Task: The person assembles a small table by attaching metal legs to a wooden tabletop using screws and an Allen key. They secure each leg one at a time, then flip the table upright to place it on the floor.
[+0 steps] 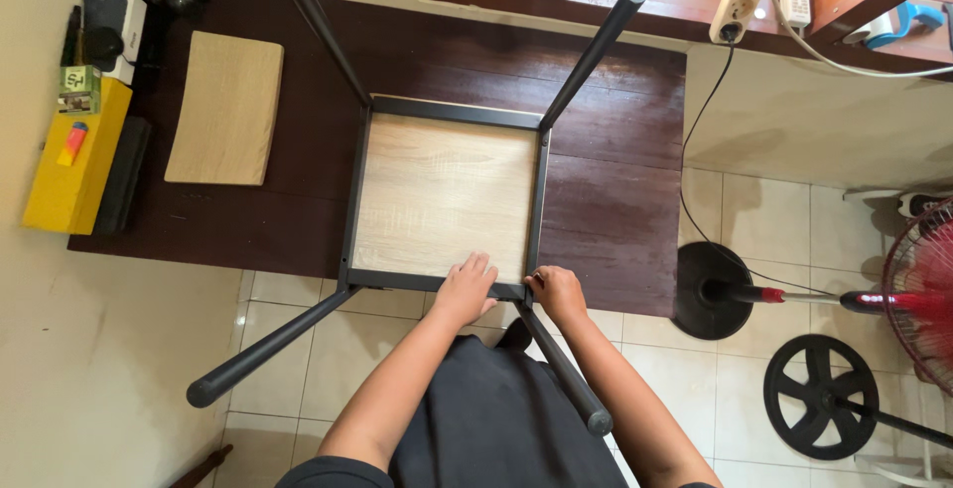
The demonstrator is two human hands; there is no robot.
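Head view: small table seen upside down on dark wooden platform, four black legs pointing up. Left hand laid flat, fingers spread, on near frame bar; right hand curled around near-right corner where leg joins. Risk judged: frame sits at platform edge (near legs overhang tiled floor), so push could slide it off; loose leg could pinch fingers. Left: yellow box, beige board. Right: fan, cable.

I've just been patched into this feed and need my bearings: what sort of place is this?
Probably a room in a home, used for furniture assembly. An upturned small table lies on a dark wooden platform, legs up, over a tiled floor. A red standing fan and a wall-side power strip suggest a living space.
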